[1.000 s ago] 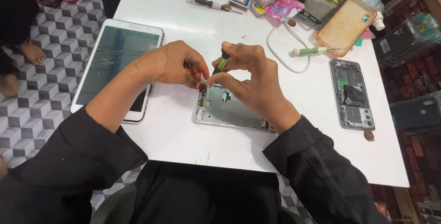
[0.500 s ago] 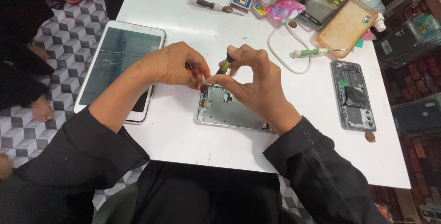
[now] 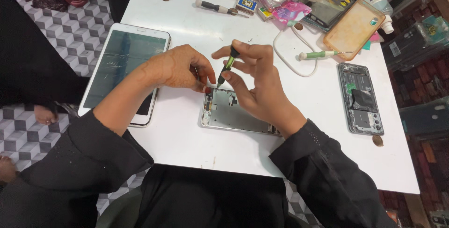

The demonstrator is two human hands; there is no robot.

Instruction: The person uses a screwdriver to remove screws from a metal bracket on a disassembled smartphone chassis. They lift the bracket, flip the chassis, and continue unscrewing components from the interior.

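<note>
Since the frame 0.5 s ago the right hand (image 3: 255, 80) has lifted a bit and tilted the small black-and-green precision screwdriver (image 3: 226, 67) steeper, w/ the view itself shifted slightly; the left hand (image 3: 180, 69) sits about where it was. Right hand pinches the screwdriver btwn thumb and fingertips, index on the cap, tip angled down-left to the top-left corner of the opened silver phone frame (image 3: 231, 113). Left hand is curled, fingertips pressed together right at that same corner, next to the tip; can't tell if it grips anything. The frame lies flat on the white table (image 3: 187, 139), mid-front, partly under the right wrist. Left of it, a white tablet w/ cracked dark screen (image 3: 124, 69) overhangs the table edge. To the right, well apart, a second opened phone, grey w/ black internals (image 3: 361, 98); above that a green-handled screwdriver (image 3: 322, 54) beside a white cable loop (image 3: 287, 64) and an orange translucent phone case (image 3: 353, 29).
</note>
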